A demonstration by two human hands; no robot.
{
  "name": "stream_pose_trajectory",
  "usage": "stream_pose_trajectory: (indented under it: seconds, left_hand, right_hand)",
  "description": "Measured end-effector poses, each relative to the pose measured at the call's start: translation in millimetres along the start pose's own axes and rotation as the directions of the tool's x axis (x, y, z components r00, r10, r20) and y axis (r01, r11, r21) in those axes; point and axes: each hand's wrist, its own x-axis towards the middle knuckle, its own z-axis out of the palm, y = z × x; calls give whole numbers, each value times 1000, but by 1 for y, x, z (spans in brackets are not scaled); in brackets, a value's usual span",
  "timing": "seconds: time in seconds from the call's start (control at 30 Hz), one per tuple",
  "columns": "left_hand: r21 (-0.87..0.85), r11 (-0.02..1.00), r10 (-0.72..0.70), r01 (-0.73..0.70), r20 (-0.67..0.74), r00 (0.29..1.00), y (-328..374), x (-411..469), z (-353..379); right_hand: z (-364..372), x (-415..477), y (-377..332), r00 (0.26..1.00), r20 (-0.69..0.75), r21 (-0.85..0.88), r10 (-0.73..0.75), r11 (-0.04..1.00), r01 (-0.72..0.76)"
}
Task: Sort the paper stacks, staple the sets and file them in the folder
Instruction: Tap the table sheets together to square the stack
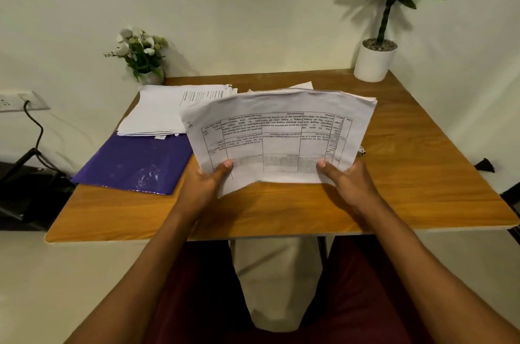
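A stack of printed sheets with a table on the top page (277,135) is lifted above the middle of the wooden table (408,174). My left hand (206,183) grips its near left edge, thumb on top. My right hand (347,180) grips the near right edge the same way. A second stack of white papers (166,111) lies flat at the back left. A purple folder (135,166) lies closed on the left, partly under that stack. No stapler is visible; a small dark-and-white object (361,152) peeks out past the held stack's right edge.
A small vase of white flowers (140,56) stands at the back left corner. A potted green plant in a white pot (375,60) stands at the back right. A wall socket with a black cable (24,102) is left of the table. A small dark object (484,165) hangs off the right edge.
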Motion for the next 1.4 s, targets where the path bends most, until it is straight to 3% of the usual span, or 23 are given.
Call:
stream_pose_trajectory:
  seconds: [0.13, 0.23, 0.33, 0.43, 0.53, 0.67, 0.77, 0.87, 1.0, 1.07, 1.2, 1.4]
  left_hand:
    - [41, 999, -21, 23, -56, 998, -10, -1, 3]
    - [-28, 998, -54, 50, -125, 991, -9, 2, 6]
    - [-264, 960, -148, 96, -184, 972, -2, -4, 22]
    - [-411, 896, -243, 165, -143, 959, 5, -13, 49]
    - [-438, 861, -311, 258, -52, 949, 4, -25, 73]
    - [-423, 866, -255, 266, 83, 963, -1, -33, 78]
    - [-434, 866, -240, 248, 72, 968, 7, -21, 53]
    - [-262, 949, -181, 177, 7, 983, 33, -3, 22]
    - [-80, 996, -28, 36, 101, 994, 66, 10, 11]
    - [-11, 999, 44, -43, 119, 992, 75, 12, 17]
    - [-58, 991, 121, -117, 63, 991, 77, 11, 28]
    - [-81, 994, 76, -74, 27, 997, 31, -10, 42]
  right_hand:
    - [4, -1, 3, 997, 16, -31, 74, 997, -74]
    - [13, -1, 4, 980, -124, 265, 159, 957, -122]
    - [27, -4, 3, 969, -76, 644, 234, 753, -132]
    - [51, -6, -4, 973, 30, 749, 228, 639, -172]
    - [72, -3, -14, 975, 7, 783, 221, 606, -143]
    - [65, 3, -26, 982, -18, 732, 186, 671, -114]
    - [46, 6, -31, 994, -47, 636, 95, 771, -44]
    - [28, 7, -43, 998, -63, 533, 29, 846, 9]
    - [18, 6, -59, 998, -41, 247, -57, 967, 65]
    - [18, 7, -67, 995, -21, 129, -101, 986, 103]
    - [16, 7, -75, 987, -44, 40, -155, 987, 156]
    - [29, -5, -43, 999, 7, 5, -39, 999, 39]
